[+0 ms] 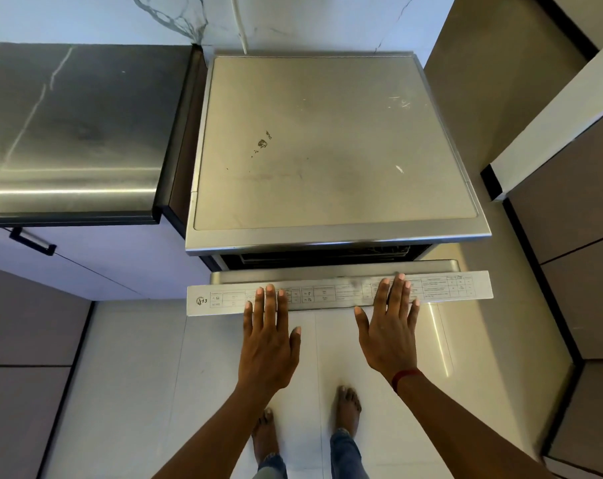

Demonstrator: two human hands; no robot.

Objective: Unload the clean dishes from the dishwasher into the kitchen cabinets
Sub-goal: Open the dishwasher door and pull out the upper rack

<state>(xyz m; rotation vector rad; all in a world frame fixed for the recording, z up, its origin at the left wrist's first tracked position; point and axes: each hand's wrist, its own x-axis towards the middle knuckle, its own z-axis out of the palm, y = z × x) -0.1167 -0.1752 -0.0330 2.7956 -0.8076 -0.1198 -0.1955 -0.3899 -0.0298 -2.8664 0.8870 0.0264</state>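
The dishwasher (334, 143) stands between a dark counter (68, 133) and tall cabinets, its front facing the person. Its door (334, 269) is tipped open a crack, its top edge running left to right. A white label strip (448, 288) along that edge carries a table too small to read; only "13" shows at its left end. The left hand (269, 337) and right hand (389, 326) lie flat, fingers straight and slightly spread, fingertips over the strip.

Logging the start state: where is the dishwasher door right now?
Head view, centre: the dishwasher door is ajar just below the dishwasher top, its labelled upper edge under the straight fingers of the left hand and right hand.
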